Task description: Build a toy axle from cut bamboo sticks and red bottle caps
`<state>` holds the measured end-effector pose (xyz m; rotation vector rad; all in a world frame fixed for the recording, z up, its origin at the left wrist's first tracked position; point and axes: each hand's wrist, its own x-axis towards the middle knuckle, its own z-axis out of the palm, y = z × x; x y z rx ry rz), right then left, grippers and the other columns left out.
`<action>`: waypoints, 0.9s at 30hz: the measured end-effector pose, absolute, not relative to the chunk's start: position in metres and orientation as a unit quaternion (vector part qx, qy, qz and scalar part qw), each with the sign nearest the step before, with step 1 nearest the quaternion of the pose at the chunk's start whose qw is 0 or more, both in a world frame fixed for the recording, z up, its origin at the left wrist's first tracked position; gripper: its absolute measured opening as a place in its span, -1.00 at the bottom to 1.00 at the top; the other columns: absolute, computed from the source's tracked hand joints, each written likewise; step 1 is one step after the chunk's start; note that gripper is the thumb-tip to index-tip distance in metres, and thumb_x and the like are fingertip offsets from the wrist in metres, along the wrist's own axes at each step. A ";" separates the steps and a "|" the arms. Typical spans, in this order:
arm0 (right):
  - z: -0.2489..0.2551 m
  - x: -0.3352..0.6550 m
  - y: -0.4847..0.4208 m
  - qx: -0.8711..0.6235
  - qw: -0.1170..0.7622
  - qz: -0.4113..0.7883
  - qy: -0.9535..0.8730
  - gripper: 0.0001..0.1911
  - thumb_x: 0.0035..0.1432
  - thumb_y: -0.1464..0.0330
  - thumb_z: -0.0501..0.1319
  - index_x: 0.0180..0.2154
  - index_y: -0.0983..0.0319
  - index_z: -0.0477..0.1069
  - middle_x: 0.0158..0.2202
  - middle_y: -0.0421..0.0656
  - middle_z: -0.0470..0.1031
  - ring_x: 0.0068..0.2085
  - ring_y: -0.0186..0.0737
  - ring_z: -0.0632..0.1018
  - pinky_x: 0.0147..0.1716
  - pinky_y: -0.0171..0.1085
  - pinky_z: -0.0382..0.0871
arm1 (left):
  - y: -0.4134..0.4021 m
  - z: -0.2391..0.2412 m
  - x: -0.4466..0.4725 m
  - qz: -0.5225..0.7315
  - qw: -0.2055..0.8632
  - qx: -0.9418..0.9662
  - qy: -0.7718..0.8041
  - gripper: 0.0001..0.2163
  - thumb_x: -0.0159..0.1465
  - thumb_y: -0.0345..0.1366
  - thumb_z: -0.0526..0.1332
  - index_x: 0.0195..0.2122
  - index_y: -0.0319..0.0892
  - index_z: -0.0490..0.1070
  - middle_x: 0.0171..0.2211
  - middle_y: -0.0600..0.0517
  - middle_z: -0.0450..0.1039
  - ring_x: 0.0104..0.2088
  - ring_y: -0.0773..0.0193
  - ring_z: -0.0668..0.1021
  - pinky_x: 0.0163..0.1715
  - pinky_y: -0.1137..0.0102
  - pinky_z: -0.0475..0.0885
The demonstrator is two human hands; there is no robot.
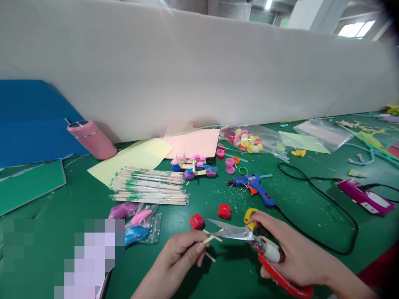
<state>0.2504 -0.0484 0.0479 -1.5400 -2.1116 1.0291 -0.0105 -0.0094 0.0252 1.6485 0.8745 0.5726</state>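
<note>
My left hand (189, 252) pinches a few short, thin wooden sticks (212, 238) that cross each other. From the right, my right hand (288, 245) grips a pair of scissors (238, 232) with red and yellow handles. Its blades are parted and reach the tips of the sticks. Whether they touch the wood I cannot tell. Just beyond the sticks lie two red bottle caps or wheel-like pieces, the left one (196, 221) near my fingers and the right one (224, 211) behind the blades.
A blue glue gun (254, 185) lies ahead, its black cord running right to a purple power strip (365, 196). Wrapped wooden chopsticks (149, 185), small assembled stick pieces (199, 168), a bag of colourful caps (245, 140) and a pink tumbler (92, 139) stand further back.
</note>
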 end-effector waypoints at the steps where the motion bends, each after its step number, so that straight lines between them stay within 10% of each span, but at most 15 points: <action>1: 0.048 0.250 -0.048 -0.544 0.160 0.360 -0.741 -0.52 -0.15 0.32 0.31 -0.15 0.16 0.20 -0.20 -0.18 0.38 -0.33 -0.25 0.43 -0.39 -0.37 0.33 | -0.009 0.026 -0.011 0.241 0.563 0.699 0.369 -0.78 0.27 -0.28 -0.01 -0.44 -0.20 0.34 -0.59 0.12 0.21 -0.54 0.38 0.30 -0.52 0.51 0.19; 27: 0.046 0.245 -0.036 -0.522 0.106 0.300 -0.792 -0.84 0.01 0.28 0.18 -0.43 0.18 0.20 -0.48 -0.27 0.31 -0.51 -0.35 0.30 -0.53 -0.38 0.16 | -0.012 0.027 -0.015 0.239 0.620 0.669 0.332 -0.78 0.26 -0.28 0.02 -0.45 -0.23 0.36 -0.58 0.12 0.18 -0.54 0.40 0.25 -0.54 0.50 0.14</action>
